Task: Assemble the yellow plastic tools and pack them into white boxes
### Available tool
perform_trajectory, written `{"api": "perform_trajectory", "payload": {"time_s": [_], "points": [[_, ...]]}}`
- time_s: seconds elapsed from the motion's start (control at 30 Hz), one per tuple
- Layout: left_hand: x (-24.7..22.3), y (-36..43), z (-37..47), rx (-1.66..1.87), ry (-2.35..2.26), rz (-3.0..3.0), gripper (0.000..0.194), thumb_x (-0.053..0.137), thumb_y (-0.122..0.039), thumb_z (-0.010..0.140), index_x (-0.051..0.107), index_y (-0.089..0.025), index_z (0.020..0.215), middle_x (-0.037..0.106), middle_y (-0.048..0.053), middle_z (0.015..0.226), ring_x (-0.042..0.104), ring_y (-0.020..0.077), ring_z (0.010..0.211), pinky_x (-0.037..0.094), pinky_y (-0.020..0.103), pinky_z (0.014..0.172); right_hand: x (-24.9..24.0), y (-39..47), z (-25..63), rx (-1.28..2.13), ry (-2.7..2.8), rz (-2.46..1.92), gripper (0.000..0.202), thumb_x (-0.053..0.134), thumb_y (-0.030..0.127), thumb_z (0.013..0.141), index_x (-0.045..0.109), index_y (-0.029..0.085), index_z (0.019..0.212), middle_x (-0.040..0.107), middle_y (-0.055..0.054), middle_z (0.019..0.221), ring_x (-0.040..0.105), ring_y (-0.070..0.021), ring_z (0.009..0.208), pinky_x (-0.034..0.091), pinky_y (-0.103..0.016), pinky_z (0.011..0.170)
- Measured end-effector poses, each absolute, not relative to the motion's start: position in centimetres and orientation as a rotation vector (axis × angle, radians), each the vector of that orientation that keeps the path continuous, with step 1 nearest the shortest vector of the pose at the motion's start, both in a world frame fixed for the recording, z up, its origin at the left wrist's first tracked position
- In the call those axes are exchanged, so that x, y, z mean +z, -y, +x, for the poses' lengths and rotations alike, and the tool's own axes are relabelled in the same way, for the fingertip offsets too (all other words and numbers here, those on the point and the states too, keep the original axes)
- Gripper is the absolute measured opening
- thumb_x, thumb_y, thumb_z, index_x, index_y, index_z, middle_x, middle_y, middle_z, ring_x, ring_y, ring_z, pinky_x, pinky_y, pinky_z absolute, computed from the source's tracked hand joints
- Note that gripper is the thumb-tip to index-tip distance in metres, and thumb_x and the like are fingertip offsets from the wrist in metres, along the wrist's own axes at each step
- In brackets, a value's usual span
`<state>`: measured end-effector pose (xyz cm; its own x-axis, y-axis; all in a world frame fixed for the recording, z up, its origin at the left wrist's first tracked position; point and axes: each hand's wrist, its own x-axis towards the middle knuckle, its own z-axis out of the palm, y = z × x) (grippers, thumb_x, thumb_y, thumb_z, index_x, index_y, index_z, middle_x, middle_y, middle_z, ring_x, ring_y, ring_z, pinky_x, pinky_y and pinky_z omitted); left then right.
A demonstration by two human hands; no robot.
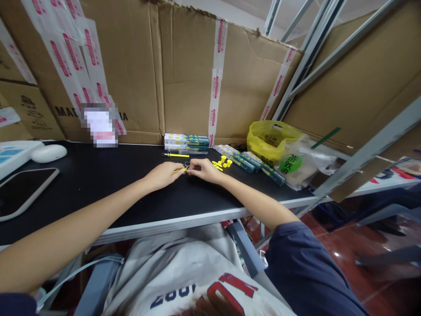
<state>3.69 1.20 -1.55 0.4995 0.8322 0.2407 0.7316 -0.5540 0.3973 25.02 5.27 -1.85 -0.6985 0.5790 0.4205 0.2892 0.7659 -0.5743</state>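
My left hand is closed in a pinch on a slim yellow stick-like part, low over the black tabletop. Close against it, my right hand pinches at the same spot, where a small dark metallic bit shows between the fingertips. Its exact kind is too small to tell. Behind the hands lies a yellow pen-shaped piece with a dark tip. A clear tube-like item rests beyond it. Just right of my right hand are several small yellow parts, some stubby and some slim.
Green-and-white boxes are stacked at the back, with more boxes to the right. A yellow plastic bag and a clear bag stand farther right. Leftward are a tablet-like device and a white mouse. Cardboard walls the back.
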Motion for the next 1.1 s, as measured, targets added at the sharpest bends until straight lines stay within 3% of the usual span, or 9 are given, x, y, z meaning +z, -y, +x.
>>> {"api": "perform_trajectory", "payload": {"time_s": [0.2, 0.53, 0.87, 1.1], "points": [[-1.64, -0.91, 3.93, 0.637, -1.37, 2.533, 0.033, 0.041, -0.035, 0.093, 0.069, -0.018, 0.094, 0.072, 0.007, 0.082, 0.063, 0.0206, 0.072, 0.039, 0.028, 0.066, -2.44, -5.08, 24.71, 0.596, 2.299, -0.691, 0.021, 0.063, 0.03, 0.087, 0.056, 0.017, 0.072, 0.066, -0.001, 0.073, 0.059, -0.0139, 0.07, 0.044, -0.024, 0.066], [-1.17, -0.88, 3.87, 0.664, -1.313, 2.43, 0.032, 0.039, -0.037, 0.093, 0.063, -0.019, 0.084, 0.066, 0.003, 0.071, 0.059, 0.0179, 0.066, 0.038, 0.027, 0.064, -2.68, -5.34, 24.59, 0.804, 2.175, -0.655, 0.04, 0.069, 0.052, 0.083, 0.055, 0.017, 0.071, 0.068, -0.003, 0.074, 0.063, -0.0148, 0.069, 0.049, -0.026, 0.067], [-1.3, -0.7, 4.12, 0.558, -1.351, 2.454, 0.024, 0.041, -0.033, 0.091, 0.058, -0.02, 0.081, 0.067, 0.005, 0.077, 0.061, 0.0198, 0.069, 0.04, 0.028, 0.065, -2.13, -5.26, 24.97, 0.593, 2.388, -0.692, 0.019, 0.062, 0.033, 0.089, 0.057, 0.017, 0.08, 0.063, -0.001, 0.074, 0.056, -0.0129, 0.069, 0.044, -0.024, 0.066], [-1.58, -0.6, 4.32, 0.543, -1.375, 2.476, 0.023, 0.04, -0.032, 0.092, 0.053, -0.021, 0.077, 0.067, 0.007, 0.081, 0.062, 0.021, 0.073, 0.042, 0.029, 0.069, -1.98, -5.18, 24.78, 0.608, 2.38, -0.641, 0.014, 0.063, 0.027, 0.084, 0.054, 0.017, 0.079, 0.058, 0.001, 0.073, 0.052, -0.0116, 0.067, 0.042, -0.023, 0.064]]}}
